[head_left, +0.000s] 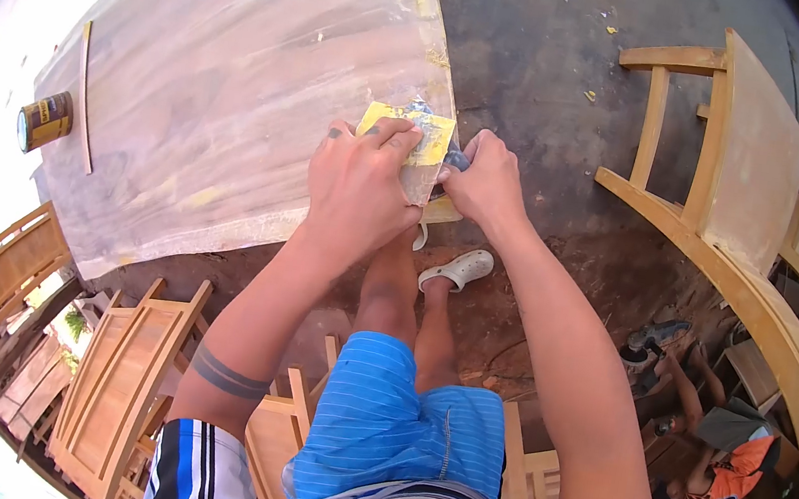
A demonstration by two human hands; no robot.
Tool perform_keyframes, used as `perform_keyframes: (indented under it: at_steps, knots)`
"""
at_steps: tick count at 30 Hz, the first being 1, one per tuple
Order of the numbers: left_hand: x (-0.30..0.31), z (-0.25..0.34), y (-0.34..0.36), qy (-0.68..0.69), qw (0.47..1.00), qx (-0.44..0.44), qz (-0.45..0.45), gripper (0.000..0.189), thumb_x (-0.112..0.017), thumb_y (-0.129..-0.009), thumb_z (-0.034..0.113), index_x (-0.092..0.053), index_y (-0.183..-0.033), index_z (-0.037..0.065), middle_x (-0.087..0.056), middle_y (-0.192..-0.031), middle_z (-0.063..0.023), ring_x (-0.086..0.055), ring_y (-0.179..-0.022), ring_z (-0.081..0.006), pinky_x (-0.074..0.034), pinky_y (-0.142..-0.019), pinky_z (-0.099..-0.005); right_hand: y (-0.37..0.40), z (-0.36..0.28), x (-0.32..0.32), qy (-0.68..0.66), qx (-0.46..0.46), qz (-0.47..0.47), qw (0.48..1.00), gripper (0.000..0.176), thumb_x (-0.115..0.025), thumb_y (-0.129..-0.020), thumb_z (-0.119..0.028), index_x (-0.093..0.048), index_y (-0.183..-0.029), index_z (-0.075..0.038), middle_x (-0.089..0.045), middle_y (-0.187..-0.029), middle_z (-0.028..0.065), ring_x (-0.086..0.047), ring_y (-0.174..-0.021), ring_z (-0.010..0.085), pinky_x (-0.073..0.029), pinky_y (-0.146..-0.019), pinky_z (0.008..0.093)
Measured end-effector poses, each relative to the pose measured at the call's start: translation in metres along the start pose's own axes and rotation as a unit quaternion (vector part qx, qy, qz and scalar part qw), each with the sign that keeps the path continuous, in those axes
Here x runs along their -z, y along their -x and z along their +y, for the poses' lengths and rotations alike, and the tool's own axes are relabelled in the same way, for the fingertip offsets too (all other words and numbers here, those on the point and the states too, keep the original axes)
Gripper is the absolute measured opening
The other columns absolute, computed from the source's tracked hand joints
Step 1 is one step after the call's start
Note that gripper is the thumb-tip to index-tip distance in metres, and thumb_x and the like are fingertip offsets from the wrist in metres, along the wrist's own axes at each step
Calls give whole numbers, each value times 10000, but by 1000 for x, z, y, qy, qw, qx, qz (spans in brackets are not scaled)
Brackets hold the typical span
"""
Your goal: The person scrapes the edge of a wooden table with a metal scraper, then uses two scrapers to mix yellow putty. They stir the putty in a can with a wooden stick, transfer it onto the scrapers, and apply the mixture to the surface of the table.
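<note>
At the near right corner of a large pale, smeared panel (231, 76), my left hand (363, 179) presses its fingers onto a yellow, paint-stained sheet (431, 141). A clear flat edge shows below the sheet, beside the fingers. Close on the right, my right hand (484, 180) is closed around a small dark blue object (457, 159) at the panel's edge; most of it is hidden by the fingers.
A can (45, 121) and a thin wooden strip (88, 98) lie on the panel's left part. Wooden headboard-like frames (121, 385) stand lower left. A large wooden frame (754, 160) is at the right. Another person (733, 475) crouches at the lower right, near a tool.
</note>
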State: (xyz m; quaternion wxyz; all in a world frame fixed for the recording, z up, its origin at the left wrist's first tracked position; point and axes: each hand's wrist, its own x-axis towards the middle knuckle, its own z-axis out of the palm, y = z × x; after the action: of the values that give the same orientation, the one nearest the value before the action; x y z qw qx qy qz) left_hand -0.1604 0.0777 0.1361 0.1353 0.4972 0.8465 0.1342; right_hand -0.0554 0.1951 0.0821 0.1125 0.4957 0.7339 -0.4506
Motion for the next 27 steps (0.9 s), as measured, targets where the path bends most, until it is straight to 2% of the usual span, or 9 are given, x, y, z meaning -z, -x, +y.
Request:
perform_keyframes:
  at_steps: [2, 5, 7, 10, 14, 17, 25, 27]
  knots:
    - [1, 1, -7, 5, 1000, -11, 7, 424, -807, -727, 334, -731, -1063, 88, -690, -1103, -5, -579, -794, -312, -503, -710, -370, 7, 2, -5, -2, 11, 2, 1000, 311, -780, -711, -175, -536, -790, 0, -652, -758, 207, -673, -763, 358, -522, -695, 429]
    - [3, 0, 3, 16, 1000, 14, -12, 504, -803, -584, 184, -719, -1067, 73, -692, -1114, -34, -610, -819, -321, -513, -727, -383, 3, -1, 1, -6, 11, -3, 1000, 314, -777, -715, -177, -532, -787, 5, -651, -756, 216, -671, -753, 358, -521, -688, 426]
    - [-2, 2, -7, 25, 1000, 6, 4, 498, -803, -589, 188, -721, -1067, 76, -692, -1114, -32, -607, -807, -321, -513, -726, -381, 4, -2, -1, -10, -2, -1, 1000, 312, -774, -717, -176, -533, -786, 8, -650, -757, 221, -672, -754, 356, -521, -688, 425]
    - [-3, 3, -5, 35, 999, 3, 4, 482, -799, -604, 194, -722, -1065, 76, -692, -1116, -27, -606, -797, -321, -514, -725, -382, 3, -5, 5, -17, -19, -37, 999, 421, -831, -694, -228, -578, -893, 45, -673, -914, 253, -660, -924, 425, -516, -813, 458]
    - [-4, 3, 2, 31, 999, 27, 9, 472, -802, -608, 198, -724, -1058, 76, -689, -1125, -22, -605, -798, -321, -518, -733, -379, 3, -6, 7, -16, -20, -42, 999, 416, -822, -702, -230, -572, -889, 46, -671, -914, 257, -659, -928, 424, -515, -809, 457]
    - [-3, 2, -6, 48, 999, 10, 1, 468, -797, -611, 191, -725, -1058, 74, -688, -1129, -22, -605, -799, -321, -520, -734, -374, 7, -3, 3, -23, -28, -44, 998, 409, -816, -707, -229, -572, -891, 43, -670, -911, 255, -659, -931, 422, -515, -806, 456]
    - [-4, 5, -4, 35, 999, 29, -17, 524, -824, -566, 188, -725, -1069, 81, -680, -1145, -19, -607, -851, -320, -523, -727, -367, 3, 0, 1, -21, -6, -22, 1000, 397, -821, -703, -207, -563, -886, 33, -666, -900, 253, -657, -922, 420, -515, -791, 451]
    - [-4, 5, -6, 28, 999, 34, -12, 533, -829, -571, 200, -722, -1079, 80, -679, -1147, -21, -608, -859, -322, -525, -733, -367, 4, 3, -1, -24, 21, 4, 999, 331, -794, -711, -160, -537, -823, 15, -649, -801, 223, -659, -820, 385, -505, -717, 443]
